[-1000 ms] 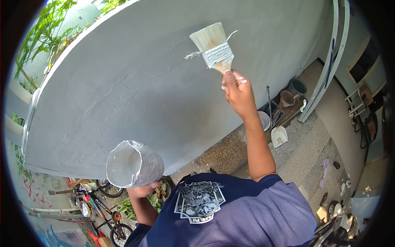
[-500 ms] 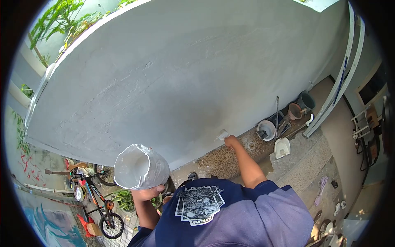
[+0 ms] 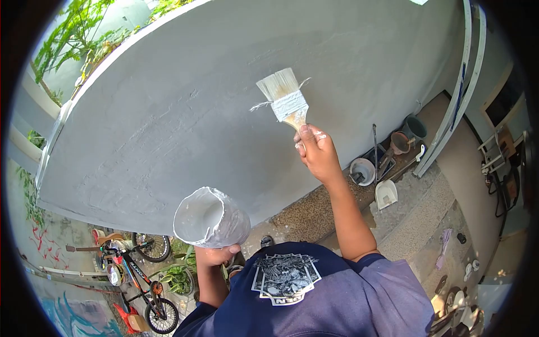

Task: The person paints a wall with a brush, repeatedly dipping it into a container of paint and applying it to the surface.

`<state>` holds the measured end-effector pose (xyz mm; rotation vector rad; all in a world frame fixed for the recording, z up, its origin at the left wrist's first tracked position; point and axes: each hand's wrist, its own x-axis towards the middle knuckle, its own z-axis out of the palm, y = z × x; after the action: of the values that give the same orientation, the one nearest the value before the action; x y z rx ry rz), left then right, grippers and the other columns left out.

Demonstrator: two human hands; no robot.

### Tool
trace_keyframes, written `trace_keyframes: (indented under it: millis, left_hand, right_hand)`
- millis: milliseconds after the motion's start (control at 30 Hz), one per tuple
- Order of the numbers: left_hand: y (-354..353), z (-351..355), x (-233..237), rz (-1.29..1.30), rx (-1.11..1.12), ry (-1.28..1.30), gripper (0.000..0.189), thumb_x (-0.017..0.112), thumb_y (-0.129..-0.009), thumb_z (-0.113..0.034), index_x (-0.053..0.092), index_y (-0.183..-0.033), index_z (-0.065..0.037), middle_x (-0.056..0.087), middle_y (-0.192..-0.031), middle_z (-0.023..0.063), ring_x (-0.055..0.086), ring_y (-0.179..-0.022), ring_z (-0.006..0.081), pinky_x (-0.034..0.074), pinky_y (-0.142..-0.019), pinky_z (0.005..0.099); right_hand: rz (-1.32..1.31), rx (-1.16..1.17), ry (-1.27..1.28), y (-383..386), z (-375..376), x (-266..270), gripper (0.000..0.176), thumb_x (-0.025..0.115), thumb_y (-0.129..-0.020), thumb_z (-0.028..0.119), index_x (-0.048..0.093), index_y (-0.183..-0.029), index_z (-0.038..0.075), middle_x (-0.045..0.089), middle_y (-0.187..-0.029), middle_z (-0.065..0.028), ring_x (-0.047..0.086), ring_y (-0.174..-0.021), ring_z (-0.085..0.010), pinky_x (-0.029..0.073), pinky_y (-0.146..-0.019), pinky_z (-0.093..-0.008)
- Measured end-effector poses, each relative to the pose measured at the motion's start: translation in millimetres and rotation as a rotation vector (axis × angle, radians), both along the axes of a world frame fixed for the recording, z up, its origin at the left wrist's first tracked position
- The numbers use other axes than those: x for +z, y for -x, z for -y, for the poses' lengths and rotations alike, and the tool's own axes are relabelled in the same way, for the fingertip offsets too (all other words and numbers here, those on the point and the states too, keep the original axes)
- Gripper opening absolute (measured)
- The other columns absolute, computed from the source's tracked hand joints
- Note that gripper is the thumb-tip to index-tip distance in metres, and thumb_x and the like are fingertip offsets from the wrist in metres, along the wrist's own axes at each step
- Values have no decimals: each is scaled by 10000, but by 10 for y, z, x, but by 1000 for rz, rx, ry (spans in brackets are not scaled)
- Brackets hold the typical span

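Note:
My right hand (image 3: 317, 150) is closed around the wooden handle of a wide paintbrush (image 3: 289, 103), raised in front of the wall with its bristles up. White paint coats the brush's binding and spots my fingers, and loose strands stick out at both sides. Lower down, my left hand (image 3: 216, 255) grips a paint-smeared white bucket (image 3: 224, 220) from below and behind. The bucket tilts so that its open mouth faces me; its inside looks whitish. Behind both hands stretches a grey-white wall (image 3: 185, 135) with rough streaks across it.
At the wall's foot on the right stand a white basin (image 3: 362, 171), a brown bucket (image 3: 399, 142) and a dark bucket (image 3: 414, 128). A white dustpan (image 3: 386, 194) lies nearby. Metal rails (image 3: 457, 95) rise at the right. A bicycle (image 3: 147, 286) and a potted plant (image 3: 177, 279) are at lower left.
My right hand has lifted the paintbrush up and away from the wall's lower edge toward me. My left hand and the bucket have shifted slightly right in view.

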<state>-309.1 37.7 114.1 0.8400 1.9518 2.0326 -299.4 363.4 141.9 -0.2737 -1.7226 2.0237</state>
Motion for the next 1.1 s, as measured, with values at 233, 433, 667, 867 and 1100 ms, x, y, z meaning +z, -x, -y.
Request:
trace_keyframes:
  millis: [233,433,667,867,1100]
  left_hand:
    - [235,198,-168,-82,-135,97,824,920,-621,-341,542,-1259,19,609,-1195,124,586,-1093,248,461,-946,409]
    - [434,421,-189,-35,-215,111,783,921,-629,-318,560,-1242,9,622,-1173,122,595,-1064,237,468,-927,389]
    - [745,497,-47,66,-311,42,994,912,-626,-367,407,-1377,45,505,-1344,183,537,-1197,281,432,-1011,419]
    - [992,564,-105,36,-372,-38,955,927,-602,-344,461,-1351,20,562,-1287,151,545,-1191,269,424,-1015,409]
    - [1193,725,-173,69,-485,35,1023,932,-591,-341,408,-1391,22,528,-1332,178,524,-1227,295,414,-1030,433]
  right_hand:
    - [297,-161,-440,437,261,-1375,444,485,-1023,364,584,-756,23,559,-636,-33,467,-589,-136,414,-577,-301]
    - [926,-134,-663,-33,192,-3399,362,569,-965,292,636,-857,-47,618,-668,-81,547,-549,-179,434,-516,-346]
    - [392,-142,-8,234,292,-871,257,535,-985,220,647,-932,-6,508,-622,28,361,-447,-41,267,-417,-223]
    - [-39,-326,236,58,629,26,338,478,-1042,322,562,-842,63,454,-621,54,361,-481,-16,287,-437,-193]
    - [320,-299,-44,576,679,-1769,484,472,-1020,446,539,-714,78,444,-581,30,395,-523,-74,340,-492,-261]
